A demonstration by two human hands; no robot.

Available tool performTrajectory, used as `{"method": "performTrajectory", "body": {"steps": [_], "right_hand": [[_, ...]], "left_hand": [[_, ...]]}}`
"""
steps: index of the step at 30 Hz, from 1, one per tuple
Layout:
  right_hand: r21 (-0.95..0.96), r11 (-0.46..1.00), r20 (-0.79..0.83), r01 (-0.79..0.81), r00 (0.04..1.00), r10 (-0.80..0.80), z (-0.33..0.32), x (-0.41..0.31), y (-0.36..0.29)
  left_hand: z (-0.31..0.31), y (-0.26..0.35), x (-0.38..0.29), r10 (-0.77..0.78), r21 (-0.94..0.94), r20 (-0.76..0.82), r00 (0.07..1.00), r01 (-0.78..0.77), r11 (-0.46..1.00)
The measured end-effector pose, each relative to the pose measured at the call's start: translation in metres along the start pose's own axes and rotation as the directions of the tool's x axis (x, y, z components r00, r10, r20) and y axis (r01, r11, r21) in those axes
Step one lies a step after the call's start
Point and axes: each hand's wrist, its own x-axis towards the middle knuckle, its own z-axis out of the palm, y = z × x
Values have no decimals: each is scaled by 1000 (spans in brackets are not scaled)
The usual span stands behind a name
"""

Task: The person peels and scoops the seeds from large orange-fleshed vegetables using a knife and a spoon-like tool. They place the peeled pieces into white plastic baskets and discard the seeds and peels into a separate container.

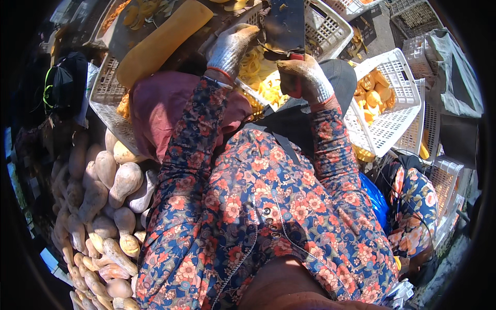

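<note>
My right hand, in a soiled white knit glove, grips the red handle of a broad-bladed knife. The wide, dark blade points away from me. My left hand, gloved the same way, is curled to the left of the blade; what its fingers hold, if anything, is hidden. Further left lies a long peeled squash, slanting above my cloth-covered knee. Between and below my hands, yellow peelings fill a white plastic crate.
Unpeeled squashes are heaped at my left. To the right, a tilted white crate holds cut orange squash pieces. Another white crate stands by my left knee. A person in a floral sleeve is close on my right.
</note>
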Motion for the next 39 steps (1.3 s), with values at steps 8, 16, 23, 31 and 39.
{"method": "performTrajectory", "body": {"steps": [8,16,23,31,39], "right_hand": [[1,992,-81,127,989,-126,-5,-7,10],[-75,993,-33,95,995,-98,0,-8,10],[-73,997,-1,-31,1000,31,2,-11,13],[-148,988,-179,-40,984,13,2,-11,17],[-930,355,-14,99,954,-300,0,7,20]], "left_hand": [[-8,25,-24,-5,-603,-1,1000,4,798],[-17,1,-18,337,496,82,938,-332,802],[-17,-47,-2,355,-425,322,878,-201,882],[-44,-23,-11,570,762,317,758,-561,323],[3,76,-38,129,353,141,982,-172,920]]}}
